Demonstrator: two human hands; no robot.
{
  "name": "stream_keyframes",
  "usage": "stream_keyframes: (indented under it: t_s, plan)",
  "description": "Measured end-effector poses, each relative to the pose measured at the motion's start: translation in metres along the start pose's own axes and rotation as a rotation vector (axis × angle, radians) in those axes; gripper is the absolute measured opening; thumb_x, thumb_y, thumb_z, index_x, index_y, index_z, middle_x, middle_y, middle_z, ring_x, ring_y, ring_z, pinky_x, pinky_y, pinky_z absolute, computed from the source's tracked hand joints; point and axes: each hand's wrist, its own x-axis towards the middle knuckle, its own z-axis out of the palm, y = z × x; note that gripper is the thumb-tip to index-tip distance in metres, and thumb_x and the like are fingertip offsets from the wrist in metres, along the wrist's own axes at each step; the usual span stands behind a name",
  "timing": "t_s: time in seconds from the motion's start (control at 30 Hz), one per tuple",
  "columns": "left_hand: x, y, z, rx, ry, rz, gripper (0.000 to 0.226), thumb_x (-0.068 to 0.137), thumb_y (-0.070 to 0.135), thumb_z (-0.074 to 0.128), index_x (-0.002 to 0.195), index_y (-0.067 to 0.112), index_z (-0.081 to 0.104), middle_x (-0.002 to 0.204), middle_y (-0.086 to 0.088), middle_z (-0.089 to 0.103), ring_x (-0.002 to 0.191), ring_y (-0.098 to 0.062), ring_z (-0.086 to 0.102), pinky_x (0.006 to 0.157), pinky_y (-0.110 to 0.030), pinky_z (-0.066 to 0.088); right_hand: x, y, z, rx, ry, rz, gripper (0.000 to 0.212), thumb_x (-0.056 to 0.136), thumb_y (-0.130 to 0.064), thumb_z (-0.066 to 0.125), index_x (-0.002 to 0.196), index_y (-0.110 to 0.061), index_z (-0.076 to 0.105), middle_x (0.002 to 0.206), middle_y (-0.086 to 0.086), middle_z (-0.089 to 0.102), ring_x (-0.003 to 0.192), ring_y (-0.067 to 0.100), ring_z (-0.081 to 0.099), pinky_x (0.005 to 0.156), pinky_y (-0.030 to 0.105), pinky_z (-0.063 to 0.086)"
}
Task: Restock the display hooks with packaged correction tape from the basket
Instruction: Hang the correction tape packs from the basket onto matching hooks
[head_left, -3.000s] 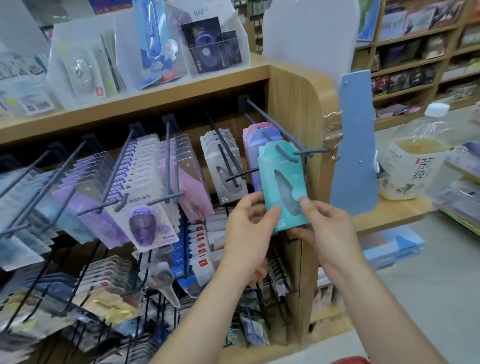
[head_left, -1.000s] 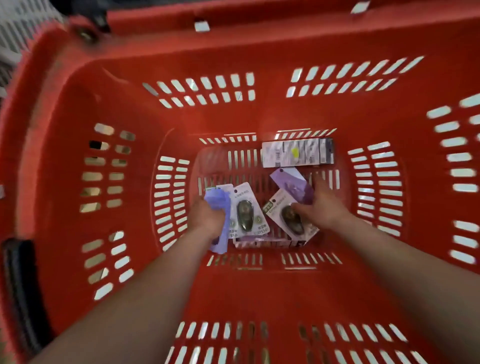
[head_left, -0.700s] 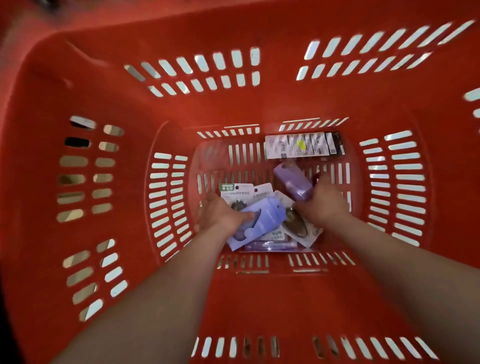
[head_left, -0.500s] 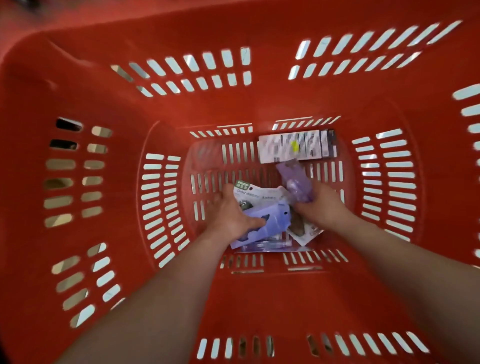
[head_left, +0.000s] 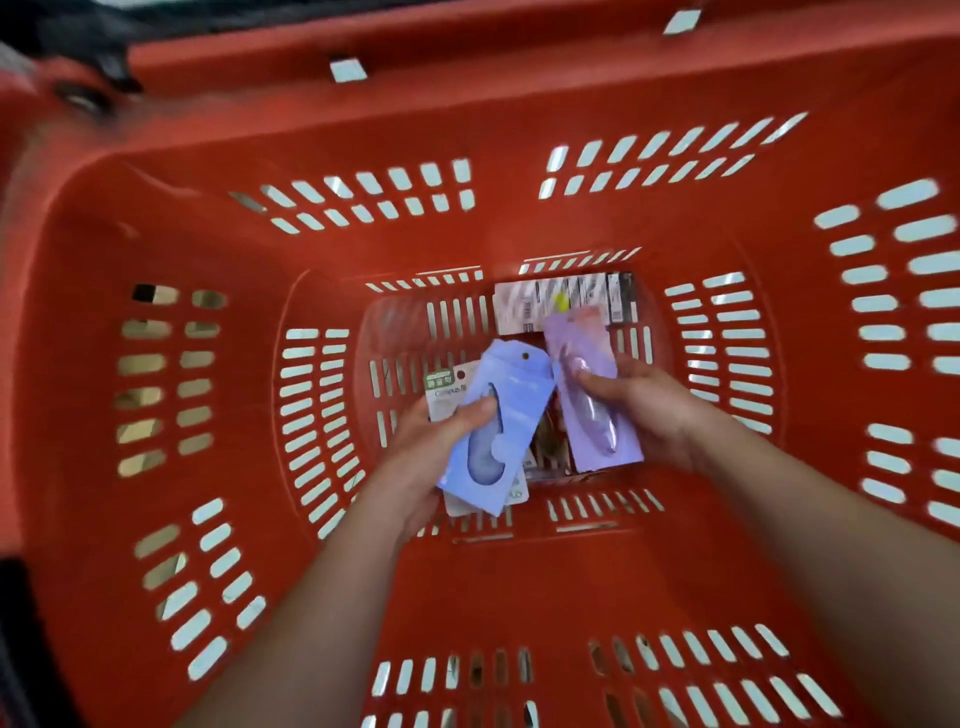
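Low inside the red basket (head_left: 156, 234), gripped in the left hand (head_left: 415, 467) at 7 o'clock: blue correction tape pack (head_left: 493, 431), thumb across its face, fingers curled behind, hidden. Gripped in the right hand (head_left: 654, 410) at 3 o'clock: purple correction tape pack (head_left: 592, 400), thumb on its blister. Beneath both, partly covered: white packs (head_left: 444, 392), print mostly blurred. At 12 o'clock, partly hidden: barcoded box (head_left: 524, 306).

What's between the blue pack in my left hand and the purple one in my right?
Head view: between the blue pack and purple pack, a narrow gap shows other packs lying below on the floor of the red basket.
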Motion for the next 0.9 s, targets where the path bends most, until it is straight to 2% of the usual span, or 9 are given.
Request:
stream_keyframes:
  t_s: [0.13,0.2,0.27,0.37,0.47,0.57,0.67,0.77,0.9]
  plan:
    - [-0.022,0.011,0.036,-0.206,0.040,-0.043,0.034,0.090,0.038,0.062,0.113,0.014,0.068,0.104,-0.013,0.075,0.085,-0.026,0.073,0.074,-0.039,0.059,-0.027,-0.017,0.018,-0.006,-0.042,-0.131,0.058,0.077,-0.027,0.075,0.130,-0.040,0.053,0.122,0.000,0.070,0.111,0.025,0.067,0.100,0.046,0.050]
    - [-0.035,0.017,0.053,-0.287,0.069,-0.027,0.034,0.094,0.036,0.057,0.117,0.012,0.066,0.106,-0.014,0.074,0.087,-0.026,0.073,0.075,-0.039,0.059,-0.043,-0.023,0.026,0.082,-0.066,-0.167,0.051,0.081,-0.031,0.068,0.129,-0.043,0.056,0.125,-0.001,0.069,0.114,0.026,0.066,0.102,0.047,0.049]
    - [-0.052,0.023,0.061,-0.346,0.084,-0.014,0.037,0.095,0.035,0.057,0.122,0.010,0.064,0.111,-0.016,0.073,0.095,-0.031,0.072,0.080,-0.043,0.058,-0.067,-0.034,0.032,0.035,-0.057,-0.193,0.062,0.075,-0.059,0.075,0.131,-0.046,0.053,0.129,-0.008,0.066,0.115,0.019,0.066,0.100,0.045,0.051]
    - [-0.091,0.040,0.065,-0.368,0.100,0.096,0.042,0.089,0.025,0.064,0.129,0.014,0.056,0.117,-0.012,0.071,0.103,-0.031,0.070,0.084,-0.045,0.059,-0.119,-0.057,0.045,-0.152,-0.055,-0.340,0.062,0.080,-0.048,0.075,0.132,-0.051,0.042,0.115,-0.031,0.065,0.101,-0.006,0.067,0.076,0.021,0.057]
    - [-0.144,0.069,0.067,-0.323,0.164,0.303,0.051,0.092,0.005,0.062,0.135,0.028,0.048,0.109,0.015,0.073,0.102,-0.010,0.070,0.082,-0.031,0.058,-0.175,-0.075,0.050,-0.264,0.035,-0.467,0.089,0.075,-0.045,0.075,0.145,-0.052,0.021,0.136,-0.045,0.038,0.126,-0.023,0.039,0.100,0.008,0.038]
    - [-0.203,0.100,0.064,-0.279,0.235,0.419,0.053,0.094,0.005,0.061,0.138,0.031,0.049,0.124,0.010,0.068,0.116,-0.016,0.065,0.100,-0.043,0.051,-0.238,-0.105,0.057,-0.347,0.112,-0.584,0.054,0.089,-0.018,0.071,0.128,-0.050,0.051,0.128,-0.042,0.053,0.119,-0.023,0.045,0.095,0.002,0.034]
    - [-0.273,0.136,0.066,-0.253,0.317,0.490,0.036,0.096,0.005,0.056,0.125,0.025,0.063,0.115,0.002,0.072,0.107,-0.021,0.066,0.095,-0.040,0.051,-0.303,-0.135,0.061,-0.362,0.205,-0.634,0.038,0.093,0.001,0.061,0.088,-0.035,0.072,0.094,-0.028,0.070,0.081,-0.015,0.060,0.070,0.001,0.039]
    - [-0.353,0.175,0.080,-0.299,0.345,0.523,0.025,0.096,0.007,0.055,0.110,0.023,0.068,0.100,0.007,0.074,0.095,-0.013,0.068,0.089,-0.037,0.049,-0.381,-0.174,0.074,-0.316,0.137,-0.668,0.031,0.095,-0.012,0.062,0.081,-0.037,0.077,0.104,-0.008,0.071,0.089,-0.010,0.061,0.075,0.004,0.041]
    - [-0.458,0.213,0.109,-0.370,0.324,0.575,0.021,0.092,0.018,0.061,0.098,0.033,0.074,0.104,-0.003,0.075,0.104,-0.032,0.069,0.094,-0.056,0.051,-0.493,-0.225,0.102,-0.431,-0.139,-0.693,0.004,0.084,-0.035,0.071,0.086,-0.035,0.074,0.083,-0.026,0.071,0.080,-0.017,0.061,0.070,0.003,0.043]
